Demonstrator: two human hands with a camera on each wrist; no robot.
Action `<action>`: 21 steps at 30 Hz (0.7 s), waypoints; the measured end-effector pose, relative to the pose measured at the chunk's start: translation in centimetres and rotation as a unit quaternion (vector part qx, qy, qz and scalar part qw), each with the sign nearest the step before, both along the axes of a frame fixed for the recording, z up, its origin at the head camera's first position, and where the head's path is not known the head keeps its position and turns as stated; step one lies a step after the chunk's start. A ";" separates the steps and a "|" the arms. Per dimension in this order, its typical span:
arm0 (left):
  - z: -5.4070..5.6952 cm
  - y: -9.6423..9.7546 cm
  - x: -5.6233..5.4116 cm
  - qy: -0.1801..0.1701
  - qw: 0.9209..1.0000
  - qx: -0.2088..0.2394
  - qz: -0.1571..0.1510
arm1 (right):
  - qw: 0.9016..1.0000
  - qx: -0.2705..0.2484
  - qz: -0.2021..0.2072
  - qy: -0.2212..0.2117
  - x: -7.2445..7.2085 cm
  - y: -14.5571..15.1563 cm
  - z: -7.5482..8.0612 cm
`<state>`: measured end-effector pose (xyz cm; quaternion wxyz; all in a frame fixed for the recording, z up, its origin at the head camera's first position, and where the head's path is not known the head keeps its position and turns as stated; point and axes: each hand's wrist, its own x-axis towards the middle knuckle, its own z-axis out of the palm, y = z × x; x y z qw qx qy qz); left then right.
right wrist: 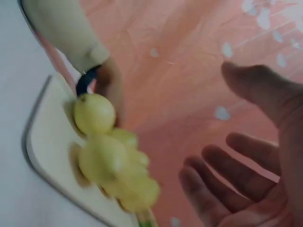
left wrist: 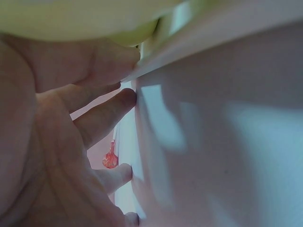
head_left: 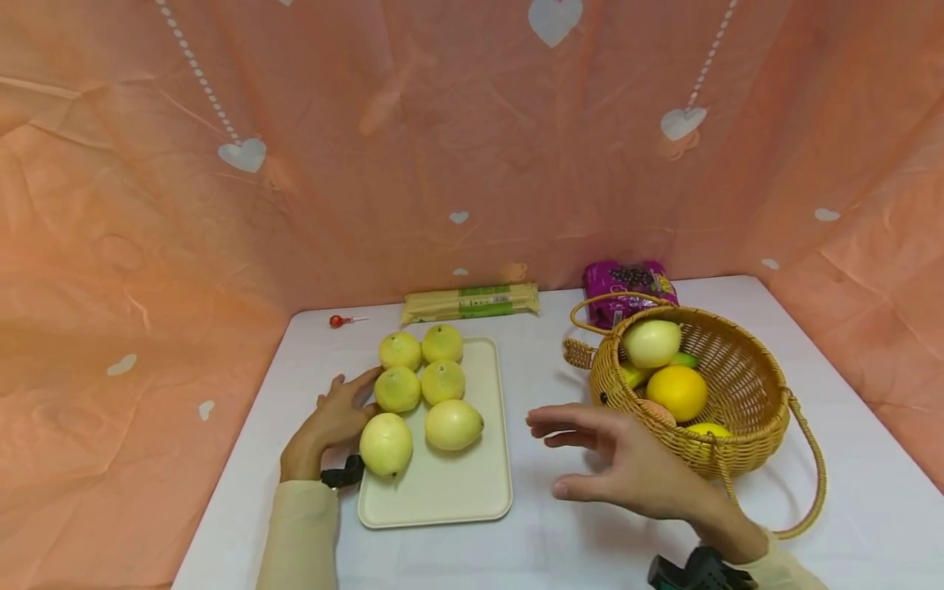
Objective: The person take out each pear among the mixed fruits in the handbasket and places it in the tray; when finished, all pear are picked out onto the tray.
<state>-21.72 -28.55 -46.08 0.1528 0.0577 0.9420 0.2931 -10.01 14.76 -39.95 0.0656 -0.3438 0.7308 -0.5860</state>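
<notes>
Several pale yellow-green round fruits (head_left: 454,425) are grouped on a cream rectangular tray (head_left: 472,492). My left hand (head_left: 341,419) is at the tray's left edge beside the fruits, its fingers spread. In the left wrist view the thumb (left wrist: 94,64) lies by the tray rim, just under a fruit (left wrist: 80,19); whether it touches the fruit I cannot tell. My right hand (head_left: 627,463) hangs over the table between tray and basket, fingers extended, thumb apart, holding nothing. Beside it stands a wicker basket (head_left: 752,447) with a pale fruit (head_left: 652,342) and an orange-yellow fruit (head_left: 677,393) inside.
A long yellow-green packet (head_left: 472,302) lies behind the tray, and a red lollipop (head_left: 339,321) lies at the back left. Behind the basket sits a purple bag (head_left: 627,283). The basket handle (head_left: 819,475) loops out toward the right front. An orange curtain (head_left: 457,147) closes the back.
</notes>
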 end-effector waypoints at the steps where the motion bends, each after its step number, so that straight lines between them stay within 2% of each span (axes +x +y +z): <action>1: 0.0 0.0 0.0 0.000 1.000 0.000 0.000 | 1.000 -0.005 0.003 -0.006 0.2 1.1 0.5; 3: -0.1 0.1 0.0 0.001 1.000 0.000 0.000 | 1.000 -0.008 0.003 -0.018 0.4 3.3 1.4; 7: 0.0 0.1 0.0 0.000 1.000 0.002 0.003 | 0.999 0.021 -0.025 -0.006 0.0 7.7 2.8; 10: 0.1 0.1 0.0 0.003 1.000 0.001 0.003 | 0.999 0.029 -0.026 0.002 -0.9 10.9 3.2; 14: 0.2 0.1 0.0 0.004 1.000 0.001 0.002 | 0.996 0.075 -0.049 -0.004 -2.3 14.4 3.9; 17: 0.2 0.1 0.1 0.002 1.000 -0.001 0.002 | 0.988 0.135 -0.081 0.000 -3.3 16.3 4.3; 21: 0.1 0.2 0.1 0.005 1.000 -0.005 0.001 | 0.983 0.163 -0.084 -0.014 -4.8 17.8 4.4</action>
